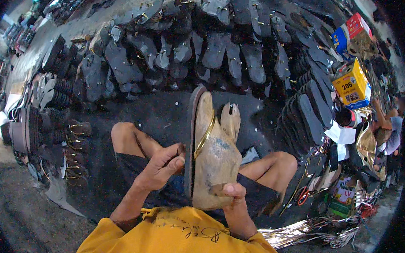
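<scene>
In front of my lap stands a tan, worn shoe last (pixel 216 160), heel toward me, with a dark sandal sole (pixel 190 144) along its left side. A narrow gold strap (pixel 205 137) crosses the last near its toe end. My right hand (pixel 233 194) grips the last at its heel end, thumb on top. My left hand (pixel 164 166) is closed in a pinch beside the sole's outer edge; whatever lies between its fingers is hidden. A second tan last (pixel 231 120) shows just beyond the first, partly covered by it.
Many dark sandals with small gold straps (pixel 212 52) lie in rows ahead. Stacked dark soles (pixel 306 115) stand at right, near a yellow and blue box (pixel 351 83). Orange-handled scissors (pixel 303 195) and gold strips (pixel 298 232) lie at lower right. Another person's arm (pixel 384 118) shows far right.
</scene>
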A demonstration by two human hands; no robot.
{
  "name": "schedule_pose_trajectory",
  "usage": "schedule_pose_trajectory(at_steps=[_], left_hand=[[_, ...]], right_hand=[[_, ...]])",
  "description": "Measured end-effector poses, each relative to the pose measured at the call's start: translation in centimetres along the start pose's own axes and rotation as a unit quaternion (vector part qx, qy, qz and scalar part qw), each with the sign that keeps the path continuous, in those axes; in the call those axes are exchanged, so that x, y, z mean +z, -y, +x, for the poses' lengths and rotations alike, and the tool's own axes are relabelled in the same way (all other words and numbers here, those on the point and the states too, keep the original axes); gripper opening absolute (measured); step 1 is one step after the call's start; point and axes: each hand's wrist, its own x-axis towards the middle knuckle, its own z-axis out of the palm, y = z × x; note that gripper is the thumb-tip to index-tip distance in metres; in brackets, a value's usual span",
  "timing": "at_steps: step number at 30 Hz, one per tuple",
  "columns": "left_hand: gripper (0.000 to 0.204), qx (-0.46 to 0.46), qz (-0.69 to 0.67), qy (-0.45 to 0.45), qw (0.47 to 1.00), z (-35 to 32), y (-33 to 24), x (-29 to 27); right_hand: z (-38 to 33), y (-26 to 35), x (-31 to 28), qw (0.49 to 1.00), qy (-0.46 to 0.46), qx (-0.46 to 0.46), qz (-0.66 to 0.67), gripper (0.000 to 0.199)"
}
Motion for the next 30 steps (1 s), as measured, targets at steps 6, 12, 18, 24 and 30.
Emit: schedule_pose_trajectory(at_steps=[6,12,18,24,30], left_hand=[[0.032,0.0,0.019,-0.137,0.99,-2.4,5.1,1.5],[0.032,-0.026,0.042,-0.196,0.979,0.6,4.8,2.6],[0.034,-0.153,-0.022,-0.228,0.961,1.7,7.4,-0.4],[0.037,-0.108,0.328,-0.296,0.89,0.7,15.2,-5.1],[0.039,-0.091,0.353,-0.317,0.876,2.0,6.7,-13.9]], right_hand=[[0.7,-0.4,1.8,0.981,-0.11,-0.041,-0.157,0.12],[4.9,-1.8,0.9,0.872,-0.102,-0.186,-0.441,0.138],[9.7,-2.1,1.9,0.832,-0.079,-0.182,-0.519,0.133],[8.8,-6.7,1.2,0.876,-0.108,-0.054,-0.467,0.125],[9.2,-3.2,1.3,0.879,-0.216,-0.095,-0.414,0.101]])
